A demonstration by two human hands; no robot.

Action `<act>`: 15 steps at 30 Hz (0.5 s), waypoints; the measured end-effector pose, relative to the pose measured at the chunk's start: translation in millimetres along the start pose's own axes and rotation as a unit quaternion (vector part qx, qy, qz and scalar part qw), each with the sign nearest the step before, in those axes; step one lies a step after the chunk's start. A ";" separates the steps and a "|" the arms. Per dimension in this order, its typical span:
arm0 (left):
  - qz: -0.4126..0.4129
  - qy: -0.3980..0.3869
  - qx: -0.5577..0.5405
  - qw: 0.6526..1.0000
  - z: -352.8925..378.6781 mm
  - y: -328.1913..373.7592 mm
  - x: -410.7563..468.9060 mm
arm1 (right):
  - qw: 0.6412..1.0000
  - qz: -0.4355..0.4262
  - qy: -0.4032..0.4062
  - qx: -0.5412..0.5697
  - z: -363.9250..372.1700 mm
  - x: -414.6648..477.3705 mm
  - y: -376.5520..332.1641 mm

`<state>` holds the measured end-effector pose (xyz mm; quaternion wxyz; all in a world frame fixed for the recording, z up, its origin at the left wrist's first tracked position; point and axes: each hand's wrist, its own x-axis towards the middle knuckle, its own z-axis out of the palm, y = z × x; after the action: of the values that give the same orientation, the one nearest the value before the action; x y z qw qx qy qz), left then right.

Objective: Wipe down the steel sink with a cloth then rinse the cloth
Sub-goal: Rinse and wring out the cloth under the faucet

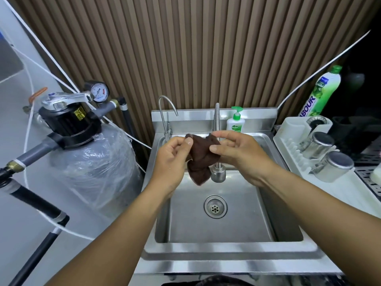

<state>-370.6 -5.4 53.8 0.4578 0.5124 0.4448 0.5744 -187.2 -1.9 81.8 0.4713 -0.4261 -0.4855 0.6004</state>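
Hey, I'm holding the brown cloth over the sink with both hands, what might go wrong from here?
The cloth hangs bunched right beside the sprayer head; rinsing there may splash past the sink onto the steel cups at the right.
The left hand and right hand hold only its upper part, so it could slip and cover the drain.

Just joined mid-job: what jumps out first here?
The left hand and right hand pinch a brown cloth above the steel sink, mid-frame, beside the faucet's spray head. Left of the sink stands a plastic-wrapped filter tank with a pressure gauge; right of it, a drying rack holds steel cups.
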 end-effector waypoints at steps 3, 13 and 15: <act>0.021 0.056 0.020 0.998 3.4 8.7 2.9 | 1.000 -0.012 0.024 -0.005 -2.9 0.6 -3.3; 0.012 0.009 0.001 1.000 5.3 13.4 10.2 | 0.998 -0.038 0.039 -0.020 -5.3 -2.6 -13.2; 0.006 0.008 -0.010 1.000 6.3 15.1 13.4 | 0.999 -0.034 0.034 -0.014 -7.4 -3.9 -12.3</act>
<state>-366.1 5.2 71.6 0.4562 0.5058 0.4399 0.5853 -177.4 -3.3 92.9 0.5021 -0.4362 -0.4914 0.5623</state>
